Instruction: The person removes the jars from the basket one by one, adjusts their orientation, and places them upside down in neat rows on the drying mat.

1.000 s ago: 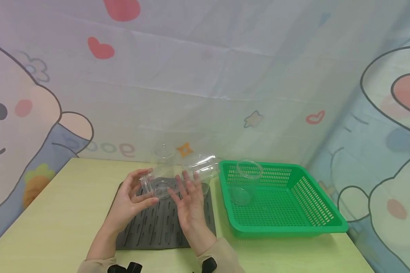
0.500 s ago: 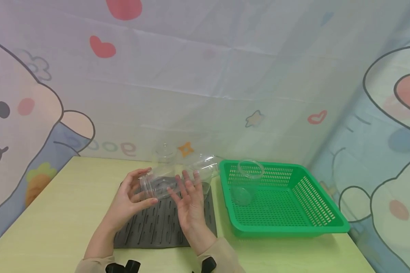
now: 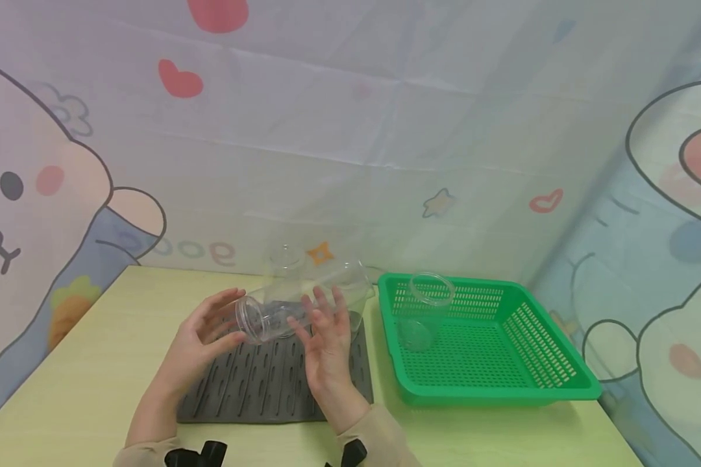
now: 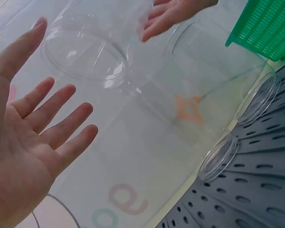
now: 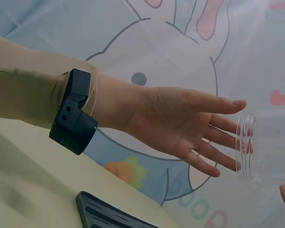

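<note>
A clear jar (image 3: 327, 292) is tilted above the dark grey ridged mat (image 3: 233, 395), its ringed neck lower left and its other end upper right. My right hand (image 3: 330, 350) holds the jar's body from the near side, palm partly towards the head view; its thumb's exact place is unclear. My left hand (image 3: 193, 337) is at the neck with fingers and thumb spread apart. In the left wrist view its fingers (image 4: 71, 133) are spread beside the transparent rim (image 4: 85, 54). The right wrist view shows its fingertips partly behind the neck (image 5: 247, 147); contact is unclear.
Other clear containers (image 3: 284, 259) stand towards the back of the mat, partly seen through the held jar. To the right is a green slotted basket (image 3: 496, 392) with a clear container (image 3: 429, 318) at its left side. A printed curtain (image 3: 385, 130) hangs behind the table.
My left hand has drawn left and its fingers have spread away from the jar's neck. The jar's neck has shifted slightly left; my right hand stays almost still.
</note>
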Action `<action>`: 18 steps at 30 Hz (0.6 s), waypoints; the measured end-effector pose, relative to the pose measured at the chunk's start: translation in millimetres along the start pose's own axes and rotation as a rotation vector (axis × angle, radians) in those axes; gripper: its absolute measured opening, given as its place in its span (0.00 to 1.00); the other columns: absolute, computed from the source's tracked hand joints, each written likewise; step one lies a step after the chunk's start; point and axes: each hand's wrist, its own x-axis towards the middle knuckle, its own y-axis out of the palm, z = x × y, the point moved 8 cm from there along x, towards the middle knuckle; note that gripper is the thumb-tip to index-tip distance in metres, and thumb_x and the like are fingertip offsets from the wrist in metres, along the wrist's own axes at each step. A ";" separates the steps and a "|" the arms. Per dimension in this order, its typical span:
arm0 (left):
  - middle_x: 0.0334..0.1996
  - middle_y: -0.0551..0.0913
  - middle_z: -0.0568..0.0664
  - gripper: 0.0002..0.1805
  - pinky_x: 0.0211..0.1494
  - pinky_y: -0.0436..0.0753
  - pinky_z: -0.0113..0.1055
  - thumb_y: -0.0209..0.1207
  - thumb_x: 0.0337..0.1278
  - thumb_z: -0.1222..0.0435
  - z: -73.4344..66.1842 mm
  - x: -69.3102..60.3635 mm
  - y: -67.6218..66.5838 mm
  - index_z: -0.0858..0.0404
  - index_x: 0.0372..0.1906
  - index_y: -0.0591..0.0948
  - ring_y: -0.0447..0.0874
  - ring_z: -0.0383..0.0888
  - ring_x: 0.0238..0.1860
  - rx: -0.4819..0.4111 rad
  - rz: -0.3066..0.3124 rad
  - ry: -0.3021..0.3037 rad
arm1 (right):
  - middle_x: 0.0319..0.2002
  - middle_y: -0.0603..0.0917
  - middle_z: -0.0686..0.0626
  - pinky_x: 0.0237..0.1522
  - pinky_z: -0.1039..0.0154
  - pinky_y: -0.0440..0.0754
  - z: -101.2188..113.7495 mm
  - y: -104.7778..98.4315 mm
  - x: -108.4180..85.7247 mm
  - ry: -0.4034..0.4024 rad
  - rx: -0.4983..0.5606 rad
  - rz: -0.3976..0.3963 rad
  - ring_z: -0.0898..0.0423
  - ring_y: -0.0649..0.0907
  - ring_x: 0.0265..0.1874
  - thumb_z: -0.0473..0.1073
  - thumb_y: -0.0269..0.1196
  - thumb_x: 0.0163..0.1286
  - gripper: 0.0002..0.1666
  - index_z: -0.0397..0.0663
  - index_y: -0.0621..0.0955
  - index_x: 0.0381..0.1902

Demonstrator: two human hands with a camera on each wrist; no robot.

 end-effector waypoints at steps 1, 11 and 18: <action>0.64 0.70 0.29 0.32 0.59 0.74 0.16 0.57 0.66 0.72 1.5 -1.1 -3.3 0.62 0.73 0.62 0.68 0.22 0.62 0.010 -0.009 -0.001 | 0.67 0.68 0.42 0.56 0.51 0.83 0.9 1.0 0.1 -0.010 0.001 -0.001 0.46 0.74 0.64 0.35 0.60 0.64 0.44 0.47 0.56 0.75; 0.58 0.75 0.28 0.25 0.55 0.74 0.14 0.51 0.72 0.70 28.3 -13.0 -39.4 0.61 0.71 0.66 0.74 0.23 0.58 -0.042 -0.119 -0.020 | 0.65 0.73 0.43 0.53 0.59 0.84 4.4 15.1 4.6 -0.131 -0.112 0.071 0.50 0.77 0.62 0.30 0.65 0.59 0.45 0.45 0.60 0.72; 0.55 0.77 0.27 0.25 0.55 0.74 0.13 0.54 0.70 0.70 60.6 -24.2 -54.3 0.59 0.69 0.67 0.76 0.23 0.56 -0.149 -0.205 -0.086 | 0.65 0.73 0.43 0.56 0.58 0.83 6.7 33.8 5.2 -0.249 -0.191 0.193 0.53 0.77 0.62 0.40 0.75 0.54 0.49 0.40 0.63 0.69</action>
